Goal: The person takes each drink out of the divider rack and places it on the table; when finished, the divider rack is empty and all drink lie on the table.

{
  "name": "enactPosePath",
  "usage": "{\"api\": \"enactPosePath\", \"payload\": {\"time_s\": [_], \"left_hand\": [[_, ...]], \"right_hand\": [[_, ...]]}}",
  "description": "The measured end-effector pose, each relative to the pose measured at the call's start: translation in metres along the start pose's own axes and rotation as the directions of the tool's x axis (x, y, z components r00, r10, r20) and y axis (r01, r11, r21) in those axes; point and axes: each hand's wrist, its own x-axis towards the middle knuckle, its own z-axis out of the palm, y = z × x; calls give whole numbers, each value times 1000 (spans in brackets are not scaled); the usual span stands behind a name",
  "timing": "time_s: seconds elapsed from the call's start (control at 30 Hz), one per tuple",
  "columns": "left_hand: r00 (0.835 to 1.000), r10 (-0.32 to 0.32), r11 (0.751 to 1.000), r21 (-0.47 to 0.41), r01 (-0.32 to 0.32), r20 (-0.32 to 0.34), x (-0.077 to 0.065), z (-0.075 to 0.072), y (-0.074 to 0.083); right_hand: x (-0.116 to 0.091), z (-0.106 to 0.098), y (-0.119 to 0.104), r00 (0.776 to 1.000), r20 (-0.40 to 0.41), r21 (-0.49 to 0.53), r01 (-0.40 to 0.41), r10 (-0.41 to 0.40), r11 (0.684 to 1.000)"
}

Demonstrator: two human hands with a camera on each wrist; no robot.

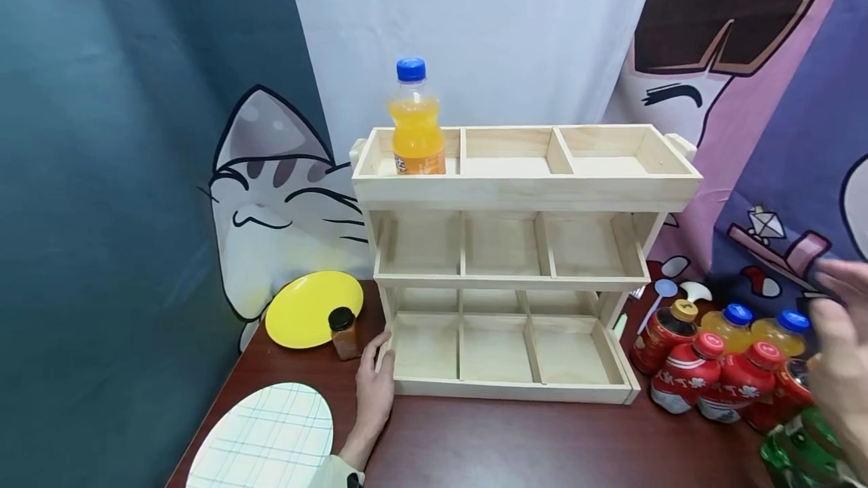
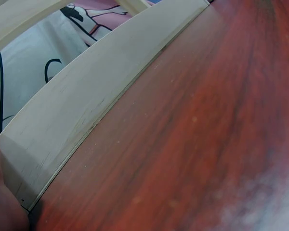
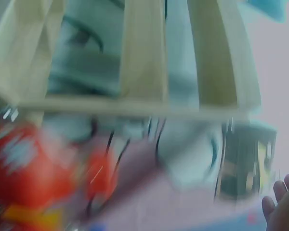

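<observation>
A three-tier wooden display rack point(image 1: 522, 194) with divided trays stands on the table. My left hand point(image 1: 374, 390) rests against its lower left corner, fingers along the side of the bottom tray. In the left wrist view, part of this hand point(image 2: 5, 197) shows at the end of the front board. An orange soda bottle point(image 1: 417, 126) with a blue cap stands upright in the top tray's left compartment. At the far right, my right hand point(image 1: 841, 345) is raised over the grouped bottles, blurred, with nothing in it. Its fingers point(image 3: 279, 192) are loosely extended in the right wrist view.
Red-capped bottles point(image 1: 688, 375), blue-capped orange bottles point(image 1: 728, 328), a dark gold-capped bottle point(image 1: 667, 333) and green bottles point(image 1: 807, 450) crowd the right side. Leftward are a yellow plate point(image 1: 305, 311), a black-lidded spice jar point(image 1: 344, 333) and a checkered round plate point(image 1: 264, 435).
</observation>
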Motion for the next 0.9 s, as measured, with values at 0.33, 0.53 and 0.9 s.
{"api": "enactPosePath", "payload": {"time_s": [0.33, 0.53, 0.9], "left_hand": [[999, 20, 1000, 8, -19, -30, 10, 3, -35], [998, 42, 999, 19, -41, -52, 15, 3, -34], [997, 53, 998, 25, -52, -61, 13, 3, -36]], "right_hand": [[72, 115, -42, 915, 260, 501, 146, -310, 853], [105, 167, -68, 858, 459, 396, 36, -232, 917], [122, 257, -106, 745, 638, 170, -381, 194, 909]]}}
